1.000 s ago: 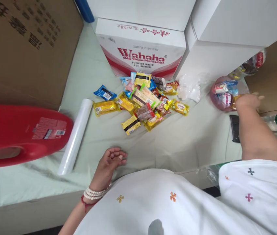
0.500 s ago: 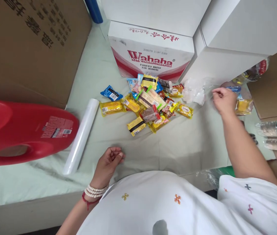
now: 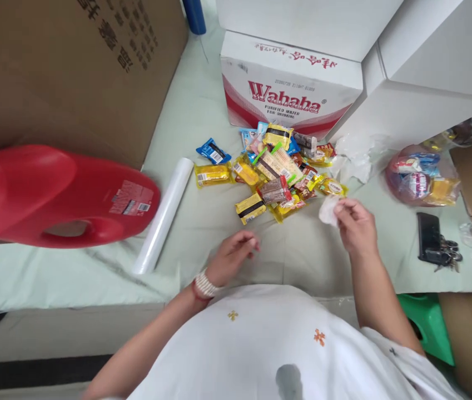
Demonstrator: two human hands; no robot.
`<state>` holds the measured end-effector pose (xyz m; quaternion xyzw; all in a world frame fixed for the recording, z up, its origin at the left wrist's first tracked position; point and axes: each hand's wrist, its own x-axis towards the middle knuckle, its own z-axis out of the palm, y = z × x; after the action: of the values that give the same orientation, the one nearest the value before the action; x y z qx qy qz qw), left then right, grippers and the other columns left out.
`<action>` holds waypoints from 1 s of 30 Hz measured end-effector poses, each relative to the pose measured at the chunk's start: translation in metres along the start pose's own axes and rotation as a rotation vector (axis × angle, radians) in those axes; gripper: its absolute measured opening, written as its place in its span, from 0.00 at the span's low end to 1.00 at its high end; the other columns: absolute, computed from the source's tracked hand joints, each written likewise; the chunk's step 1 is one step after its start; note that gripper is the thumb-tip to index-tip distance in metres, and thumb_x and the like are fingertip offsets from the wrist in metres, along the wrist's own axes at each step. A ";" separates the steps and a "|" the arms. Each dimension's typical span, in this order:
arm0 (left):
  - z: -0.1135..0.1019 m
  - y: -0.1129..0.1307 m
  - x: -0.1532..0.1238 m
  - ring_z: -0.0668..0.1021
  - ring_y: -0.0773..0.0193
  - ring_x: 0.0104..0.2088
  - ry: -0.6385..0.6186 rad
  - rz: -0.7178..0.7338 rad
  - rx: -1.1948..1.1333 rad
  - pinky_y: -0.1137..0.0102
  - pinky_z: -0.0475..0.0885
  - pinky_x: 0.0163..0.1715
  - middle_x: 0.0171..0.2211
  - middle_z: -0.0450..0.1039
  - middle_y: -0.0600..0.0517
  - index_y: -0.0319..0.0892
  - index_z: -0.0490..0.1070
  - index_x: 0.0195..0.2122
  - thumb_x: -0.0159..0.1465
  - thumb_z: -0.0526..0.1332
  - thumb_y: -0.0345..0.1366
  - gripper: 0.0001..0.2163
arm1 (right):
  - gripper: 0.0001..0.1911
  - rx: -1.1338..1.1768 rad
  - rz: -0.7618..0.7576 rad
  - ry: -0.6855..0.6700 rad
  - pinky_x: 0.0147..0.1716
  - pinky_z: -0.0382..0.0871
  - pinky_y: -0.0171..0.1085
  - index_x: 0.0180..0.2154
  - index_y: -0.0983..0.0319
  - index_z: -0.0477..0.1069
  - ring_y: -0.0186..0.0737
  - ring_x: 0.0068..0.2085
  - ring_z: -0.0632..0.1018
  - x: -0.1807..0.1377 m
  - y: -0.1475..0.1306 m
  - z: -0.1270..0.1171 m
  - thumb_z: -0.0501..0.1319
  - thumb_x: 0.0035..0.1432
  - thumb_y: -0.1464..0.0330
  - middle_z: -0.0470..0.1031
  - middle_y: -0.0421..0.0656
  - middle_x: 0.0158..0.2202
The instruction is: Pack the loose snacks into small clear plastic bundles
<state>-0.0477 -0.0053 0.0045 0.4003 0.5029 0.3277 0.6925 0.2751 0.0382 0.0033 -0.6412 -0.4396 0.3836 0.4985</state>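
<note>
So, the right hand (image 3: 356,222) has its grip pinched on a thin piece of clear plastic (image 3: 328,212), looks like a small bag, held just off the right edge of the snack pile (image 3: 275,180). Pinch is thumb and fingers at one edge; the rest hangs loose. The left hand (image 3: 234,253) is half-curled, grip slightly apart, nothing visible in it, near the pile's front over the bench (image 3: 298,266). Main risk: the film. Light and limp, so it could cling to itself or bunch up, and a shallow pinch could let it slip. Too blurred to tell one layer from two, or where any opening is. Second: the yellow packet (image 3: 331,185) sits right by the plastic; a low sweep could drag it or snag its wrapper corner. Third: the pile is loose, packets stacked across each other, so pulling a lower one could slide the top ones down. The plastic clump (image 3: 354,158) is tangled-looking, against the pile's right end; tugging it could pull several pieces at once. The white roll (image 3: 164,214) lies beside the red jug (image 3: 94,200), its near end toward the bench edge; a bump from the left forearm could set it rolling. Keys (image 3: 448,255) and the black phone-like thing (image 3: 428,230) are well apart, low risk.
</note>
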 end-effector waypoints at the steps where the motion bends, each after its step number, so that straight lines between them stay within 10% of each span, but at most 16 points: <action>1: 0.012 0.003 0.011 0.77 0.60 0.36 -0.054 -0.005 -0.043 0.69 0.74 0.30 0.34 0.75 0.49 0.43 0.75 0.37 0.61 0.66 0.57 0.20 | 0.14 0.022 0.031 -0.047 0.27 0.65 0.36 0.38 0.56 0.78 0.35 0.26 0.70 -0.021 0.000 0.008 0.71 0.54 0.55 0.72 0.38 0.28; 7: 0.057 -0.008 0.053 0.68 0.71 0.22 -0.318 0.003 -0.144 0.74 0.63 0.20 0.24 0.68 0.56 0.40 0.73 0.34 0.55 0.70 0.60 0.25 | 0.05 -0.061 -0.115 -0.171 0.40 0.72 0.40 0.37 0.51 0.84 0.43 0.44 0.77 -0.079 -0.003 0.041 0.71 0.57 0.63 0.76 0.44 0.43; 13: 0.041 -0.022 0.040 0.67 0.71 0.19 -0.098 -0.030 -0.135 0.73 0.62 0.21 0.21 0.68 0.57 0.40 0.72 0.34 0.56 0.69 0.58 0.23 | 0.13 -0.013 0.011 -0.141 0.29 0.71 0.37 0.43 0.54 0.79 0.38 0.33 0.74 -0.081 0.002 0.052 0.67 0.61 0.54 0.74 0.42 0.36; 19: 0.028 -0.013 0.023 0.74 0.64 0.31 0.135 0.335 0.206 0.67 0.70 0.36 0.29 0.73 0.52 0.43 0.76 0.33 0.61 0.68 0.47 0.12 | 0.21 0.169 0.327 -0.372 0.27 0.73 0.36 0.35 0.58 0.74 0.37 0.29 0.73 -0.081 -0.003 0.083 0.70 0.55 0.48 0.74 0.40 0.30; 24: 0.011 -0.015 0.023 0.75 0.65 0.31 0.223 0.111 -0.289 0.69 0.71 0.33 0.30 0.71 0.55 0.44 0.70 0.34 0.54 0.72 0.44 0.15 | 0.18 0.293 0.308 -0.219 0.28 0.69 0.35 0.33 0.57 0.73 0.34 0.27 0.70 -0.078 0.005 0.075 0.73 0.52 0.52 0.70 0.37 0.27; 30: -0.001 -0.019 0.020 0.72 0.65 0.28 0.046 -0.064 -0.400 0.70 0.68 0.27 0.29 0.71 0.53 0.41 0.74 0.33 0.55 0.68 0.53 0.19 | 0.13 0.149 0.132 -0.420 0.37 0.70 0.38 0.33 0.57 0.75 0.38 0.34 0.73 -0.079 0.007 0.049 0.70 0.58 0.55 0.73 0.39 0.30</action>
<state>-0.0418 0.0031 -0.0213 0.2308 0.4559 0.4081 0.7565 0.2061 -0.0224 -0.0093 -0.5360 -0.4611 0.5720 0.4158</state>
